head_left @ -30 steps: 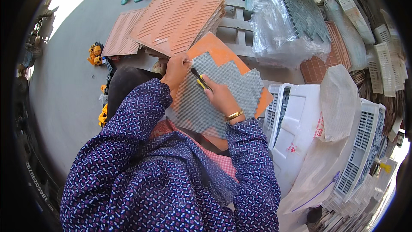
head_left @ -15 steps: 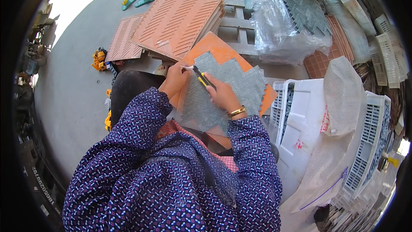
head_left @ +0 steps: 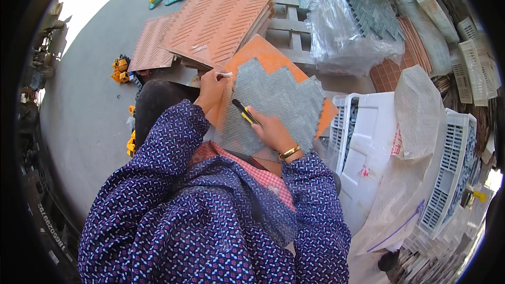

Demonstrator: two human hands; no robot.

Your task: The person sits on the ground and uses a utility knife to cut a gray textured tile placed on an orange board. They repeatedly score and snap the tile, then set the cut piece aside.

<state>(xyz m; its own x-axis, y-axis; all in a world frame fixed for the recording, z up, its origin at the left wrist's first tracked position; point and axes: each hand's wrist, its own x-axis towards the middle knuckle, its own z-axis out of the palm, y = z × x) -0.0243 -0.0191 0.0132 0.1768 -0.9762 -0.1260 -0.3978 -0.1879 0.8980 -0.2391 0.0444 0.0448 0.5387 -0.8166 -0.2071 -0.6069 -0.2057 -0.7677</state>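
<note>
A grey mesh-backed mosaic sheet (head_left: 279,105) with a zigzag edge lies on an orange tray (head_left: 265,55) in front of me. My left hand (head_left: 211,90) pinches the sheet's upper left edge, where a white strip of mesh sticks out between the fingers. My right hand (head_left: 269,128) rests on the sheet's middle and grips a black and yellow utility knife (head_left: 244,111), its tip pointing up and left toward the left hand. A gold bracelet sits on my right wrist.
A stack of orange ridged trays (head_left: 215,21) lies beyond the sheet on a wooden pallet (head_left: 286,8). Plastic-wrapped grey mosaic sheets (head_left: 357,16) are at the upper right. White plastic crates (head_left: 368,142) and mesh sheets (head_left: 421,110) stand to the right. Yellow tools (head_left: 121,68) lie on the concrete floor.
My left hand has shifted left along the sheet's top edge and pulls up a white mesh strip. The knife hand has slid down toward the sheet's middle.
</note>
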